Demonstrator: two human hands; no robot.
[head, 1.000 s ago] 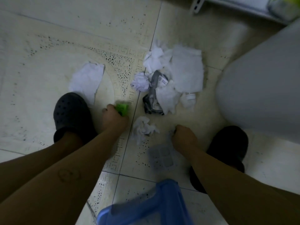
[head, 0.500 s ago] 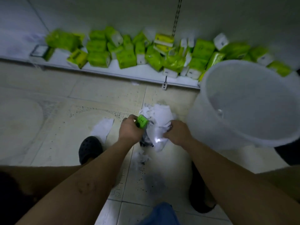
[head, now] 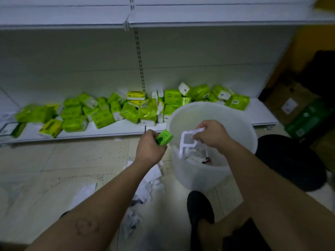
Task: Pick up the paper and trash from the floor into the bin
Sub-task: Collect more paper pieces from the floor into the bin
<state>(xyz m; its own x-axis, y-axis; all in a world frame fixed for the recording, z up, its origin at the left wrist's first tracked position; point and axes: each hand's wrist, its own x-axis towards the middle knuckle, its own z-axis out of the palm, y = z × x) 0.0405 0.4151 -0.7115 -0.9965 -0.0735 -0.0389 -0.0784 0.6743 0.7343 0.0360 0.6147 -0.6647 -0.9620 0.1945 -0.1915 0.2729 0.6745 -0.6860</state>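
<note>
Over the round white plastic bin (head: 235, 124), right hand (head: 211, 135) grips a clear wrapper (head: 188, 142), left hand (head: 150, 149) clutches a small green box (head: 164, 137) just beside the rim; crumpled white paper (head: 148, 185) below the hands is still on the floor, approx. half done.

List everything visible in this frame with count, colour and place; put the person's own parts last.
bin: one, white, right of centre, trash inside
loose paper: several pieces, white, floor left of bin
shelf: one, white, along the back
tissue packs: many, green and yellow, on shelf
cardboard boxes: a few, brown and green, far right
shoe: one clearly seen, black, below bin
left hand: grip on small green box, beside bin
right hand: grip on white wrapper, over bin
</note>
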